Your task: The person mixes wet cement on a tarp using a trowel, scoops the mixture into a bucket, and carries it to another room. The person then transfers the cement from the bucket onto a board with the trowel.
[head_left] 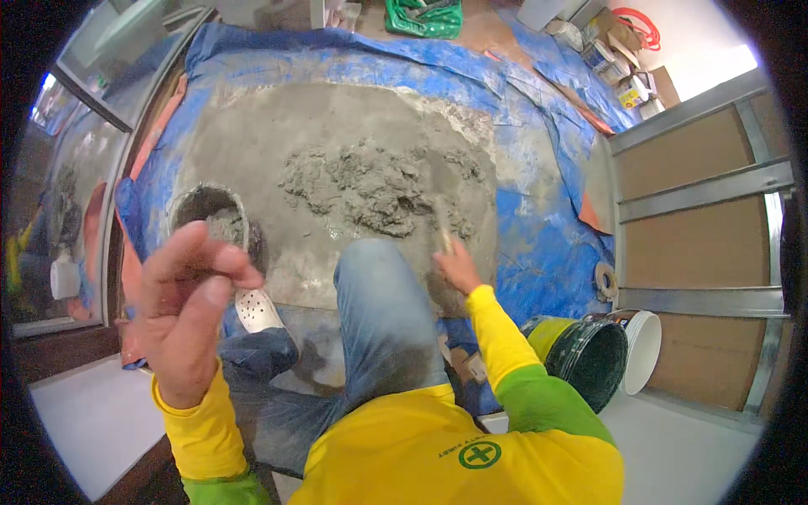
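My left hand (185, 303) is raised at the left, close to the view, with its fingers loosely bent, thumb and fingertips apart and nothing visible in them. Beyond it stands a bucket (244, 206) with grey mortar inside, partly hidden by the fingers. My right hand (459, 268) is closed round the pale handle of a trowel (444, 231), whose blade is smeared by motion at the right part of a lumpy heap of wet mortar (362, 185). The heap lies on a flat, mortar-coated patch (244, 135) of floor.
A wrinkled blue tarp (539, 244) surrounds the patch. Buckets, one dark (589, 362) and one white (644, 353), stand right of me beside a metal-framed wall (690, 227). A tape roll (605, 281) lies nearby. Glass panels (76, 194) line the left; a green basket (425, 21) sits far off.
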`<state>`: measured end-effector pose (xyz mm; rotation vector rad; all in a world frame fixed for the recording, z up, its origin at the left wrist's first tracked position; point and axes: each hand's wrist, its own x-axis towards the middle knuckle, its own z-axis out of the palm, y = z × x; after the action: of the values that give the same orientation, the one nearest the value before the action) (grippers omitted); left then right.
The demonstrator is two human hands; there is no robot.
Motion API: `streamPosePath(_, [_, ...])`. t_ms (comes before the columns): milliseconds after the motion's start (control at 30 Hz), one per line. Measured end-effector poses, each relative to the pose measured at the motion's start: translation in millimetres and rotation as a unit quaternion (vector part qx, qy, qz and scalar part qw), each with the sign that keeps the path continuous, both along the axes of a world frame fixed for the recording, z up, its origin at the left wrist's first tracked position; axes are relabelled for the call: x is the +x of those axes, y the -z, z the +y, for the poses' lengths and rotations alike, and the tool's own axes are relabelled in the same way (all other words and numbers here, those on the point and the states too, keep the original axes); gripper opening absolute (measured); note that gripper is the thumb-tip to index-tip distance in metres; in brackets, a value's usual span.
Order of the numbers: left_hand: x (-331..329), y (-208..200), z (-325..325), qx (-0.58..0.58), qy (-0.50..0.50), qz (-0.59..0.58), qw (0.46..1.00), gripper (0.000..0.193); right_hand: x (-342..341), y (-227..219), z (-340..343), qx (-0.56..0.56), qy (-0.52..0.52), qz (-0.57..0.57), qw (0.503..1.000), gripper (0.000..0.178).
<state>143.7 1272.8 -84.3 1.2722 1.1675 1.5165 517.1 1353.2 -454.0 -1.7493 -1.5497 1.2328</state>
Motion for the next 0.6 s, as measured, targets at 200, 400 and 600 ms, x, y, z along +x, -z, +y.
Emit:
streamPosePath(200, [-43,15,-2,-0.015,-0.059,0.006,0.998,0.043,58,-17,-90,-0.276,0.269,0.316,0.867,0.022])
streamPosePath(400, [-54,22,-4,-0.025,-0.069,0.017,0.997,0.043,90,41,-23,-0.281,0.322,0.417,0.802,0.023])
streamPosePath(600, [-59,29,-8,-0.025,-0.080,0.019,0.996,0.042,72,22,154,-0.303,0.197,0.236,0.902,0.020])
